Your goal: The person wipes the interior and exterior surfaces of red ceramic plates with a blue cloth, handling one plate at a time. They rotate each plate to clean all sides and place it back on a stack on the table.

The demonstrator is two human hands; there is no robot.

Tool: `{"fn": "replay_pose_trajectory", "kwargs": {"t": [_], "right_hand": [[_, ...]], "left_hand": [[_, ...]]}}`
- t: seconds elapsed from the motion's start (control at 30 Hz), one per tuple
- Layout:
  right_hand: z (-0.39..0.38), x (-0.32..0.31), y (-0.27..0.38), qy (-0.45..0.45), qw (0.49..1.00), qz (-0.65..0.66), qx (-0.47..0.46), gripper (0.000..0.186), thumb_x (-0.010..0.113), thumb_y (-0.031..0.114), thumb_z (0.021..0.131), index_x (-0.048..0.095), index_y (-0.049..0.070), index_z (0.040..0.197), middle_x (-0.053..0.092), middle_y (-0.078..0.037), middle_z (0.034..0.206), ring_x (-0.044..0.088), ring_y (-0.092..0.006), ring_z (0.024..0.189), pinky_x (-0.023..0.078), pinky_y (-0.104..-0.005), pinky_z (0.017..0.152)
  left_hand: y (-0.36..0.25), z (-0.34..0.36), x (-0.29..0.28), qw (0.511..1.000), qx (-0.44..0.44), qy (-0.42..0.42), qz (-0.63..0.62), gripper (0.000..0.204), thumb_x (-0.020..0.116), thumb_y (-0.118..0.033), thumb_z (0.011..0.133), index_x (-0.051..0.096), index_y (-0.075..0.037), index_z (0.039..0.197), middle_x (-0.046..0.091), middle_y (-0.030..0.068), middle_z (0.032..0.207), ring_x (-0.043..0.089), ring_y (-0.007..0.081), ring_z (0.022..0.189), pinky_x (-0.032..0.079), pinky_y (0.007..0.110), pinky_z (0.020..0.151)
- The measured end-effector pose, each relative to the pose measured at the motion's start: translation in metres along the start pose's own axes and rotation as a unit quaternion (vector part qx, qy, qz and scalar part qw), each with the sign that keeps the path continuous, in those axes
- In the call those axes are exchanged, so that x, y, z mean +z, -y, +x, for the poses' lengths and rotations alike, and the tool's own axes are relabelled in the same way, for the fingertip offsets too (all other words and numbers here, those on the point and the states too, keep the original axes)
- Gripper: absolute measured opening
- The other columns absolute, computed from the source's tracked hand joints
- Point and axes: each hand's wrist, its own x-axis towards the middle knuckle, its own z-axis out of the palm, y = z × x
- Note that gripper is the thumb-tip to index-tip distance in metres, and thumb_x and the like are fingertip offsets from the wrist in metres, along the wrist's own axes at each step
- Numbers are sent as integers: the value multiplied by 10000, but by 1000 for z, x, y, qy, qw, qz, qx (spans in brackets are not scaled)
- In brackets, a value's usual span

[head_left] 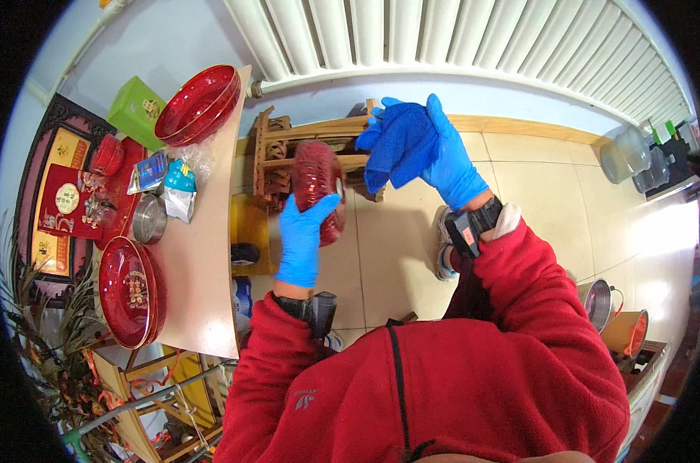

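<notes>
My left hand (302,241), in a blue glove, is closed on the near edge of a glossy red dish (316,181), which is tilted on its side so that it shows almost edge-on. My right hand (450,166), gloved in the same blue, grips a darker blue cloth (402,147) that hangs in folds from its fingers. A gap separates the cloth from the dish. Both are held in the air over the tiled floor. On the table to the left rest a gold-rimmed red dish (132,289) and, farther back, a second red dish (203,104).
Beside the dishes on the table (203,262) stand a metal bowl (148,219), a green box (136,110) and small packets. A wooden rack (319,133) lies below the white radiator (442,35). Water jugs (626,157) stand at the far right; a bucket (626,332) is nearer.
</notes>
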Motion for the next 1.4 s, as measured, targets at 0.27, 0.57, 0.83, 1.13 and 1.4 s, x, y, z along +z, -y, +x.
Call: {"fn": "replay_pose_trajectory", "kwargs": {"t": [0.27,0.57,0.83,1.13,1.4], "right_hand": [[5,24,-31,6,901,-420,-108,520,687,199,896,520,36,1360,570,-195,1283,548,-333,1204,448,-397,1031],[0,11,-45,-98,580,-785,-195,636,739,158,807,494,132,1393,473,-172,1321,561,-345,1147,489,-398,958],[1,26,-52,-42,415,-849,-325,454,728,141,757,611,102,1194,505,-164,1362,550,-360,1188,472,-437,984],[-9,40,-60,11,459,-861,-219,265,720,196,751,607,93,967,583,-92,981,589,-329,971,528,-394,758],[-9,10,-87,73,534,-796,-277,374,705,178,863,583,51,1194,608,-146,1049,610,-376,980,523,-394,855]], "left_hand": [[27,-8,23,995,-22,90,-33,435,804,-71,780,639,-49,1181,693,43,1065,642,142,926,510,303,867],[-2,-7,23,986,-52,99,-120,497,754,4,770,602,-59,1239,671,55,1114,646,179,987,511,338,916],[10,-8,15,976,-84,75,-187,464,715,18,788,600,-53,1232,671,54,1076,661,199,964,529,354,909],[18,-7,10,958,-98,104,-249,512,692,-9,797,568,-52,1292,650,95,1192,629,236,1086,496,387,984],[4,-3,0,971,-73,58,-219,396,709,5,792,638,-23,1181,692,88,1098,667,208,974,526,348,910]]}}
